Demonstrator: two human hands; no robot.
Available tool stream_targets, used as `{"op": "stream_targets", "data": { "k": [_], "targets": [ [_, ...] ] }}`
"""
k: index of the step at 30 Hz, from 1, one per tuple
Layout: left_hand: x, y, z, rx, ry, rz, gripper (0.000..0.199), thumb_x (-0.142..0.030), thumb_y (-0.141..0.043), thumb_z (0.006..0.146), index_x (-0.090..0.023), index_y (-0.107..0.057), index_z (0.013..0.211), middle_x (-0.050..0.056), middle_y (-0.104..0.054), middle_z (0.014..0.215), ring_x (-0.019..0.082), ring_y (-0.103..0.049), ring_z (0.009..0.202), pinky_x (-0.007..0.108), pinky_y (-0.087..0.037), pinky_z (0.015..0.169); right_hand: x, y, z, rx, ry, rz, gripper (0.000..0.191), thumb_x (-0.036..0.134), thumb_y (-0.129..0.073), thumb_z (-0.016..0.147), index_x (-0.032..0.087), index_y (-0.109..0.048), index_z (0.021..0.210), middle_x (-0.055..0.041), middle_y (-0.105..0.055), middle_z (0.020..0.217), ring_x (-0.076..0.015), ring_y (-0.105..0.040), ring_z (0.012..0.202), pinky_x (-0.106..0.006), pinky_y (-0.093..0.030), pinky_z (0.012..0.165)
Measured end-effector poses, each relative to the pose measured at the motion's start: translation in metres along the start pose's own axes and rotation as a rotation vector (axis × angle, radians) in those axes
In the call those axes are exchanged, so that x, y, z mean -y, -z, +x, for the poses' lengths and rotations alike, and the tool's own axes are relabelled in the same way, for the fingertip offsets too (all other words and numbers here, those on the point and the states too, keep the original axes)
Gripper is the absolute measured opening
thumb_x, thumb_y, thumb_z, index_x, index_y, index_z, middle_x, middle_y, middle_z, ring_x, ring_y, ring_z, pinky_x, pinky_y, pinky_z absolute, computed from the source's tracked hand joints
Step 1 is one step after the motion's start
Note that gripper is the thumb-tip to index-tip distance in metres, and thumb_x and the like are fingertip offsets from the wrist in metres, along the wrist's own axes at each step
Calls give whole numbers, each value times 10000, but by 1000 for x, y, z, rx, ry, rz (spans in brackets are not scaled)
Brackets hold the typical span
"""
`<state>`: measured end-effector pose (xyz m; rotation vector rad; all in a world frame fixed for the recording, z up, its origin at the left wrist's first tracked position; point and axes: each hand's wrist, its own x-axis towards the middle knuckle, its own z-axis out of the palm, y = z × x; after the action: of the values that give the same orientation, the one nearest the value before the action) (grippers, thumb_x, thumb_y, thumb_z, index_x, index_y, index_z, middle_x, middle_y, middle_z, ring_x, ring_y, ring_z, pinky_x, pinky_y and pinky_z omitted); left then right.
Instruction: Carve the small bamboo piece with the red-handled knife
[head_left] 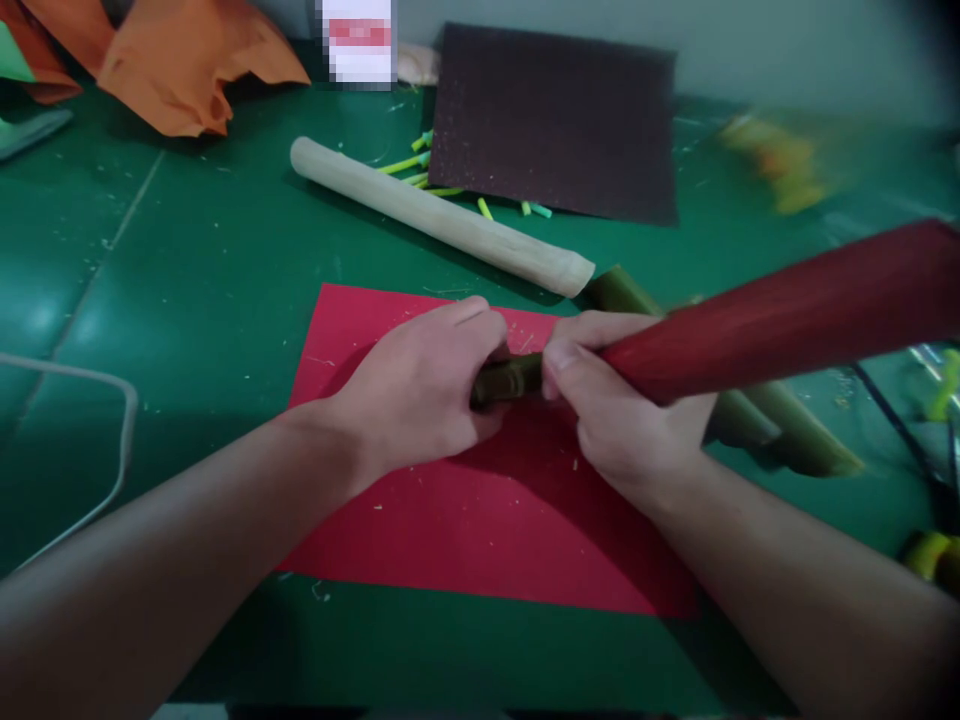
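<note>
My left hand (427,385) is closed around a short dark green-brown bamboo piece (517,378) with a ring like a node. My right hand (622,400) is closed just to the right, its thumb and fingertips at the other end of that piece. A thick dark red tube (780,310) rises from my right hand toward the right edge. It lies roughly in line with the bamboo; the fingers hide whether the two are joined. Beneath both hands lies a flat red sheet (450,530) sprinkled with pale shavings.
A pale peeled bamboo length (442,218) lies beyond the hands. Behind it, a dark brown sheet (555,125) covers several yellow-green sticks. Green bamboo pieces (802,435) rest at right. Crumpled orange material (172,65) sits back left; a white cable (127,420) curves across the green table (225,330).
</note>
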<state>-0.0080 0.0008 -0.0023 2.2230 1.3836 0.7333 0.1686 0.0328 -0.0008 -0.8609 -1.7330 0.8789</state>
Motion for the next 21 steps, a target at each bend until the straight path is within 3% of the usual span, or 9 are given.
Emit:
{"op": "stream_targets", "data": {
  "k": [4, 8, 13, 17, 21],
  "targets": [
    [0, 0, 1, 13, 18, 29, 185, -185, -690, 775, -196, -511, 823, 12, -560, 857, 155, -501, 723, 319, -368, 586, 0, 0, 2, -99, -5, -7, 264, 171, -659, 821, 230, -620, 567, 17, -551, 552, -114, -487, 505, -282, -403, 480],
    [0, 0, 2, 18, 26, 31, 185, -193, -690, 781, -202, -512, 831, 12, -569, 863, 162, -521, 738, 321, -381, 594, 1, 0, 3, -64, -21, -39, 240, 155, -667, 814, 241, -629, 593, 21, -564, 577, -115, -497, 511, -291, -444, 505],
    [0, 0, 1, 3, 12, 17, 207, -183, -685, 775, -205, -482, 805, 7, -565, 851, 150, -495, 715, 320, -360, 585, 4, 0, 1, 6, -24, -3, 302, 132, -627, 809, 233, -548, 535, 32, -506, 514, -109, -455, 481, -276, -366, 455],
    [0, 0, 1, 19, 18, 18, 168, -200, -682, 790, -195, -519, 832, 17, -571, 868, 163, -510, 746, 325, -373, 596, 2, -1, 2, -94, -24, -22, 268, 151, -643, 818, 239, -604, 567, 25, -543, 556, -114, -481, 502, -282, -425, 484],
    [0, 0, 1, 14, 21, 27, 157, -197, -679, 791, -195, -531, 844, 18, -579, 876, 162, -524, 750, 323, -388, 608, 0, -2, 4, -94, -9, -17, 238, 160, -658, 812, 238, -630, 589, 29, -560, 569, -107, -484, 504, -274, -443, 497]
  ]
}}
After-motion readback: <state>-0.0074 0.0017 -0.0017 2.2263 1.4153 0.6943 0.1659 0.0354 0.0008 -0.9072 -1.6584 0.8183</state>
